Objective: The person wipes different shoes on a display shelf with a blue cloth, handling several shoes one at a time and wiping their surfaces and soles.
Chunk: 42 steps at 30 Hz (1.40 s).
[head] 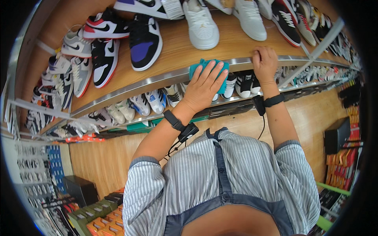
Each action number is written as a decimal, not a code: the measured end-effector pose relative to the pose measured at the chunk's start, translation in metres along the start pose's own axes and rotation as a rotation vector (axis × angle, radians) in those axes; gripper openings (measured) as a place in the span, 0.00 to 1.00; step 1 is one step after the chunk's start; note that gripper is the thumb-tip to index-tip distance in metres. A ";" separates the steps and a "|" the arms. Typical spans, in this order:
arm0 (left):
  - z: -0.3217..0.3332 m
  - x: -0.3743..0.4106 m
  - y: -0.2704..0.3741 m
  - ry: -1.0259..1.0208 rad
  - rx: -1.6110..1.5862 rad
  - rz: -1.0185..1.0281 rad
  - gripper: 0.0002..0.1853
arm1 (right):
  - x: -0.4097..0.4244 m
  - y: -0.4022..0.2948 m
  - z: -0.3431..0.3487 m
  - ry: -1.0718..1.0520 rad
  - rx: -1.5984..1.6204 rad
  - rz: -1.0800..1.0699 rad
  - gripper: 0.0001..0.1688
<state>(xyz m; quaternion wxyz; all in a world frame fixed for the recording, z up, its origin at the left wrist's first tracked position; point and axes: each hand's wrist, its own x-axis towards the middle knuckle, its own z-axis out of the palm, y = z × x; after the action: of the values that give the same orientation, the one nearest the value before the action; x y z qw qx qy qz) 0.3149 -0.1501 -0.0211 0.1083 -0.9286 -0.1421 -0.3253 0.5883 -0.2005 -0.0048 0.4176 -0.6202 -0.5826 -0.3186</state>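
Note:
My left hand (203, 84) lies with fingers spread over a folded teal cloth (223, 66), holding it against the metal front edge (174, 76) of a wooden shelf. The cloth wraps over the edge and hangs down its front. Farther right, my right hand (265, 63) rests on the same edge, fingers curled in and no object visible in it. Above the cloth, on the shelf board (174, 50), stands a white sneaker (203, 31). A black, white and purple sneaker (146, 41) is to its left, and another white sneaker (252, 22) is nearer my right hand.
More sneakers (103, 59) crowd the shelf's left end. A lower shelf of shoes (155, 100) runs beneath the edge. Metal bars (313, 56) cross at the right. Black stools (81, 188) and stacked orange shoe boxes (107, 222) stand on the floor side. Cables (262, 126) hang from my wrist devices.

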 end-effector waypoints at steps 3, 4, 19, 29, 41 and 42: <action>-0.009 0.035 0.013 0.068 -0.472 -0.060 0.33 | 0.003 -0.014 -0.021 -0.064 0.236 0.127 0.09; -0.012 0.045 0.018 0.125 -0.663 -0.111 0.33 | -0.004 -0.018 -0.025 -0.039 0.396 0.248 0.12; -0.023 0.077 0.051 -0.069 -2.177 -0.619 0.31 | -0.007 -0.077 -0.099 -0.253 0.750 0.374 0.36; -0.024 0.072 0.061 0.099 -2.156 -0.848 0.26 | -0.002 -0.078 -0.093 -0.055 0.410 -0.001 0.20; -0.015 0.063 0.057 0.058 -1.674 -0.712 0.24 | -0.010 -0.075 -0.090 -0.065 0.593 0.424 0.28; -0.016 0.064 0.057 0.037 -1.678 -0.700 0.24 | -0.008 -0.071 -0.095 -0.029 0.427 0.364 0.36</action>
<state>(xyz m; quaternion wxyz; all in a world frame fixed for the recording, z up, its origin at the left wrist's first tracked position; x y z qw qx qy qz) 0.3726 -0.1957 0.0261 -0.7061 -0.6008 -0.1307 -0.3512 0.5258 -0.2904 0.0415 0.5806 -0.6171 -0.5217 -0.0994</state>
